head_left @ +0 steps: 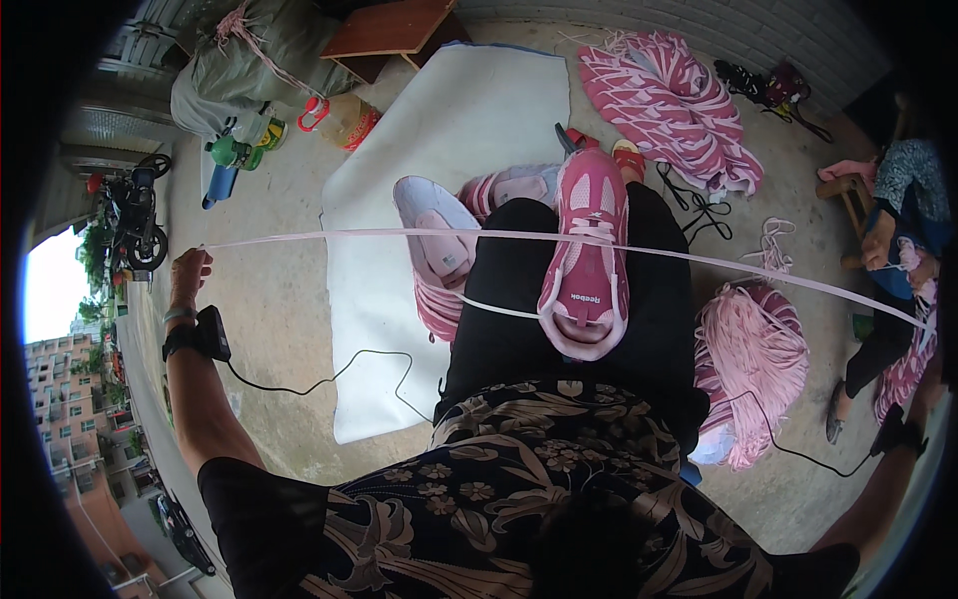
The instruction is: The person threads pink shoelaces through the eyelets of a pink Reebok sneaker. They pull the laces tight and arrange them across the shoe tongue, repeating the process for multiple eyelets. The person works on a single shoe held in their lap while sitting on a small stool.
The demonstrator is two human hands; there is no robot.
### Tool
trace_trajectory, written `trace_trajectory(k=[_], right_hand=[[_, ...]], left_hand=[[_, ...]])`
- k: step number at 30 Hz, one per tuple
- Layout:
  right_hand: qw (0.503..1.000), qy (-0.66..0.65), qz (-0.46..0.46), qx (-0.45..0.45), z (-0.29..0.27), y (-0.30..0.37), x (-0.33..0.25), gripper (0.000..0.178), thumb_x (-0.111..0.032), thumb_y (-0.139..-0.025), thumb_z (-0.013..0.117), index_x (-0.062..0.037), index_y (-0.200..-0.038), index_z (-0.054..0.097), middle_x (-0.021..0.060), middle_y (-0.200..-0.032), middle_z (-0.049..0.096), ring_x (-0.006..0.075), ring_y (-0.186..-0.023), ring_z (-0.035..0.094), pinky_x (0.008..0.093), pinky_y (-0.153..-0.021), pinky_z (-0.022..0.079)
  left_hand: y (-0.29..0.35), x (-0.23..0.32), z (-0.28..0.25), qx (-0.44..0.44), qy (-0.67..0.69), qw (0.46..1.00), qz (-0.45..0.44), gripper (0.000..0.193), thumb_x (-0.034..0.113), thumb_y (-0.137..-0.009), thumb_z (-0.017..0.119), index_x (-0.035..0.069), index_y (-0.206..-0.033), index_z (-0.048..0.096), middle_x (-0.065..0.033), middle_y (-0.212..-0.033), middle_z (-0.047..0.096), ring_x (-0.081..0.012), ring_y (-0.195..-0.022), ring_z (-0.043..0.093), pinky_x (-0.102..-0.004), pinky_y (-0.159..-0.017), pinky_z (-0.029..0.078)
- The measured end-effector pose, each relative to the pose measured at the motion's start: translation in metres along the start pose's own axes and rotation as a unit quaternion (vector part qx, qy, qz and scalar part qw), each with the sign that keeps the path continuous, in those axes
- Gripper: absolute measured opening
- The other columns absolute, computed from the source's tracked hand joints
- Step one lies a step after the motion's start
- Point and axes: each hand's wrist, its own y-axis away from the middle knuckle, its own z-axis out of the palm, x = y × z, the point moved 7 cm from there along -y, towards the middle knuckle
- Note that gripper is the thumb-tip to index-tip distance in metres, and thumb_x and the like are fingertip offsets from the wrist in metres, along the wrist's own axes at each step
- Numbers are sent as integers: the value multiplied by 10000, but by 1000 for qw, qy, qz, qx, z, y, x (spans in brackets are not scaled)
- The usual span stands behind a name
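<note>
A pink sneaker (589, 265) rests on my lap, toe pointing away from me. A long pale pink shoelace (419, 233) runs across its front eyelets and is stretched out wide to both sides. Far out on the left, my left hand (190, 275) is closed on one end of the shoelace. The other end reaches the right rim, where my right hand (932, 344) pinches it, partly lost in the dark edge. A white strip extends from the sneaker's opening toward stacked pink shoe uppers (436, 245) beside my left thigh.
A white sheet (364, 299) covers the ground. Bundled pink uppers (669, 110) lie ahead, with a heap of pink laces (753, 339) at right. Bottles (344, 122) and a motorcycle (135, 220) stand at left. Another person's hands (880, 242) work at right. Black cables hang from my wrists.
</note>
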Motion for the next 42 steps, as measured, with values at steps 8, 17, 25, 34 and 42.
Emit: trace_trajectory(k=[8,17,25,34,42], right_hand=[[583,-460,333,-582,76,265,-331,216,-288,-863,560,-99,-766,525,-53,-560,339,65,-453,305,229,-395,278],[453,-535,152,-697,63,302,-538,238,-272,-939,438,-64,-844,506,-4,-616,450,34,-421,301,181,-361,208],[498,-663,175,-530,93,258,-566,229,-262,-897,502,-53,-871,591,5,-724,550,58,-539,461,195,-475,377],[492,-712,167,-473,79,273,-548,113,-105,-863,575,-13,-899,631,-10,-727,564,39,-590,487,172,-521,423],[539,-724,164,-398,81,278,-551,76,-52,-831,606,-1,-885,622,12,-738,601,65,-609,557,182,-570,467]], left_hand=[[162,152,237,-504,70,861,-10,371,275,-867,522,35,-588,564,-53,-470,531,-108,-341,463,-211,-328,364],[277,309,342,-677,288,677,27,323,292,-894,531,40,-695,569,-20,-509,507,-40,-356,415,-161,-314,293],[249,328,345,-581,429,691,-42,188,173,-911,482,14,-835,549,-71,-605,584,-88,-388,492,-176,-338,351],[257,325,330,-437,440,782,59,230,263,-913,513,73,-799,574,4,-548,529,-44,-381,413,-163,-356,272],[264,316,333,-362,523,771,3,197,236,-898,542,71,-798,580,22,-586,530,-54,-444,447,-184,-398,314]])
